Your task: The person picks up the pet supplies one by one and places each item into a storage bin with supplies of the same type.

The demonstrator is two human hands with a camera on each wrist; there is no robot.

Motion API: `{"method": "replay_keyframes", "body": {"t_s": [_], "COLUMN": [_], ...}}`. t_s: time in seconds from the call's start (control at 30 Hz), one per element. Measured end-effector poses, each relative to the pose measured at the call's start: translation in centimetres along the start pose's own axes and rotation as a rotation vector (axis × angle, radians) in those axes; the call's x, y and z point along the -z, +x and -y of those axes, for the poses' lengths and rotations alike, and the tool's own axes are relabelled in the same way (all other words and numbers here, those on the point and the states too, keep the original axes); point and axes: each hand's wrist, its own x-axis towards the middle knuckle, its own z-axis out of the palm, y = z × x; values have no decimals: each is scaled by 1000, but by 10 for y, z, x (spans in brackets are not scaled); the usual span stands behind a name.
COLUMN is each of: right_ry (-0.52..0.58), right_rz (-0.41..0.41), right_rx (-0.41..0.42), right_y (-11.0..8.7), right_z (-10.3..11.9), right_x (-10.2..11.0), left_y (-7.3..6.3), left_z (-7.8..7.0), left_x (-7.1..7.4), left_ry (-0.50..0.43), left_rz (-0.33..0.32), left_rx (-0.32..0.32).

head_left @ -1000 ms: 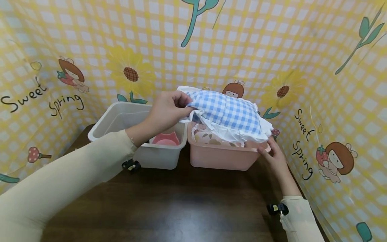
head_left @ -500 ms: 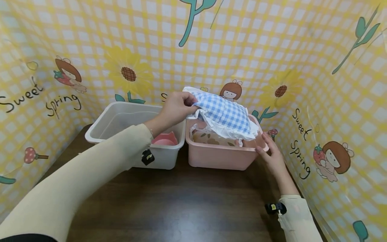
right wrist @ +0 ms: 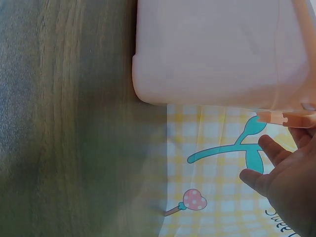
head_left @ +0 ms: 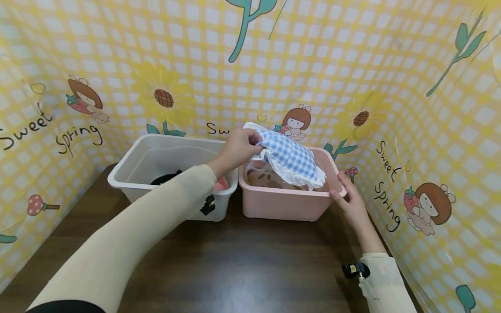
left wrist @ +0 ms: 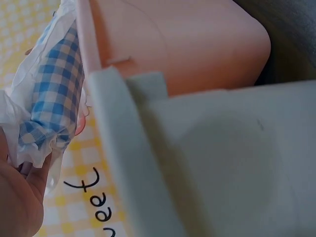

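Observation:
My left hand (head_left: 239,150) pinches one end of a puffy blue-and-white checked cushion (head_left: 292,157) with a white frill. The cushion slants down to the right over the mouth of a pink plastic bin (head_left: 283,205), its lower end near the bin's inside. Beneath it, inside the bin, lies a cloth with a leaf print (head_left: 264,179), partly covered. At the bin's right corner, my right hand (head_left: 355,206) holds the rim, thumb at the front and fingers along the outer side. The right wrist view shows some fingers (right wrist: 272,148) spread below the rim.
A light grey bin (head_left: 131,178) stands left of the pink one, under my left forearm. In it are a black item (head_left: 166,178) and a pink item (head_left: 222,184), both partly hidden. Both bins stand on a dark wooden table (head_left: 235,269) against a yellow checked sheet (head_left: 219,87).
My left hand has moved right and slightly down, lowering the cushion toward the pink bin. The black item in the grey bin has come into view. My right hand has stayed at the rim.

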Motion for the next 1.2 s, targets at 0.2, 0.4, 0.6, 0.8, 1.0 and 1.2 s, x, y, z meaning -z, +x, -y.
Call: {"method": "replay_keyframes", "body": {"t_s": [0.2, 0.4, 0.6, 0.8, 1.0, 1.2], "right_ry": [11, 4, 5, 35, 28, 24], "right_rz": [5, 9, 13, 21, 6, -2], "right_rx": [-8, -8, -8, -8, -6, -1], "right_y": [0, -1, -4, -4, -1, 0], "right_z": [1, 0, 12, 14, -1, -2], "right_x": [-1, -3, -1, -1, -2, -2], "left_y": [3, 2, 0, -3, -5, -6], "left_z": [1, 2, 5, 10, 18, 24], "left_x": [-18, -32, -45, -52, -52, -47], "left_ry": [23, 89, 145, 70, 24, 39], "left_rz": [36, 56, 59, 99, 156, 238], "left_rx": [-8, -9, -12, -29, -42, -31]}}
